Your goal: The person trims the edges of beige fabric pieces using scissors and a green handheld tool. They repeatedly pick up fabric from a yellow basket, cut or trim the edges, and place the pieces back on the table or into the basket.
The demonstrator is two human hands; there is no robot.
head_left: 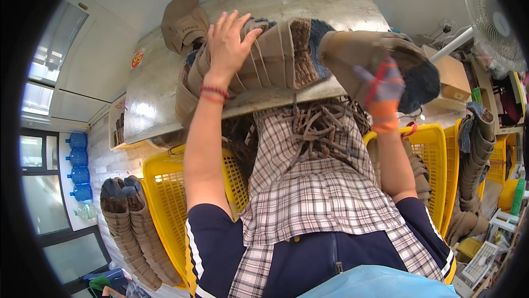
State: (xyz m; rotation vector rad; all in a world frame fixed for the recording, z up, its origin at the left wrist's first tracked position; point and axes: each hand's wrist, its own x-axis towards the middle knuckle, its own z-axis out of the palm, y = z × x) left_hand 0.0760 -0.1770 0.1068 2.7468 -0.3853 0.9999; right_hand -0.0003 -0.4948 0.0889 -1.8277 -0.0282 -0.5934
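My left hand (228,39), bare with a red bracelet at the wrist, lies with fingers spread on top of a row of brown boot uppers (278,55) stacked on edge on the grey table (160,97). My right hand (383,93), in a grey and orange work glove, grips one brown boot upper with dark blue lining (386,50) at the right end of that row. Another brown boot piece (184,21) sits at the row's far left end.
A tangle of brown straps (322,127) hangs below the table edge over my plaid apron (308,193). Yellow baskets (165,199) (427,152) flank my lap. More stacked uppers (129,232) stand at left and at right (476,155). A fan (493,20) and cardboard box (452,75) are at right.
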